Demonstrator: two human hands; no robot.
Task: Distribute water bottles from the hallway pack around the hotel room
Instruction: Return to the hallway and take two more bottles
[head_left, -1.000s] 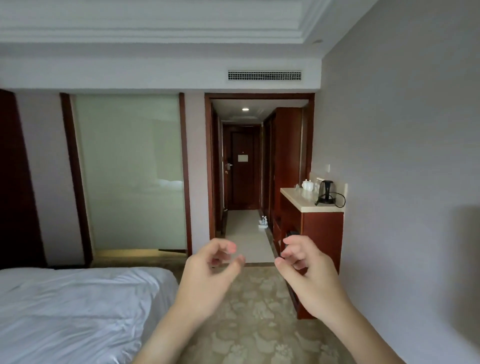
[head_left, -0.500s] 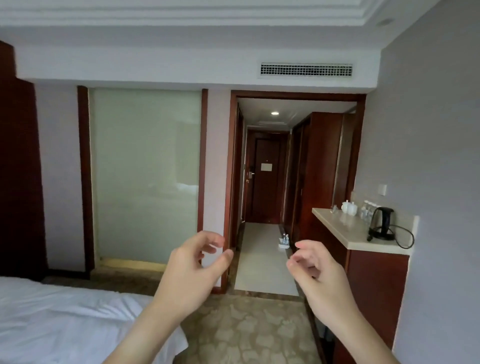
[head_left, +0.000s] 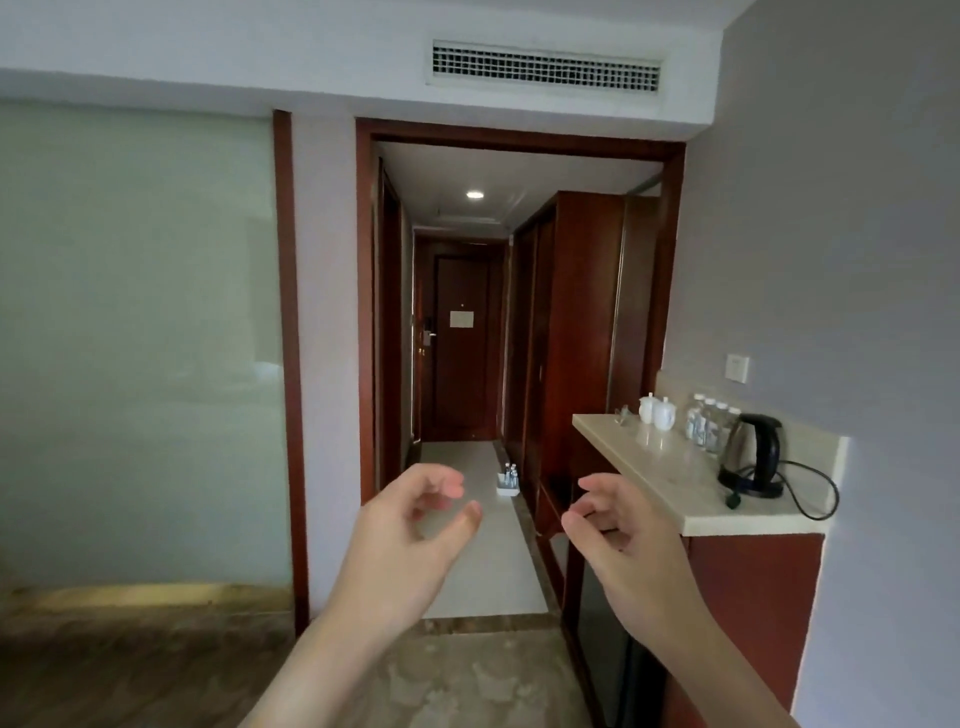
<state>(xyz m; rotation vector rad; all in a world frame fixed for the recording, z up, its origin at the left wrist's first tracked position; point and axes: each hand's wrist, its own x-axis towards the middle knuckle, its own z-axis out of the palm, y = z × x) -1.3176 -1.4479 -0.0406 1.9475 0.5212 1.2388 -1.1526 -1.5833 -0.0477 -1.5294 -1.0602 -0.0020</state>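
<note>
1. Hands first: my left hand (head_left: 410, 525) and right hand (head_left: 618, 535) are raised side by side, fingers loosely curled and slack, holding nothing.
2. I see the hallway pack (head_left: 508, 480) of water bottles on the pale hallway floor (head_left: 478, 571), by the wooden wardrobe (head_left: 566, 338).
3. More bottles (head_left: 707, 423) stand on the counter (head_left: 670, 473) to my right, between white lidded cups (head_left: 657, 410) and a kettle (head_left: 753, 452).
</note>
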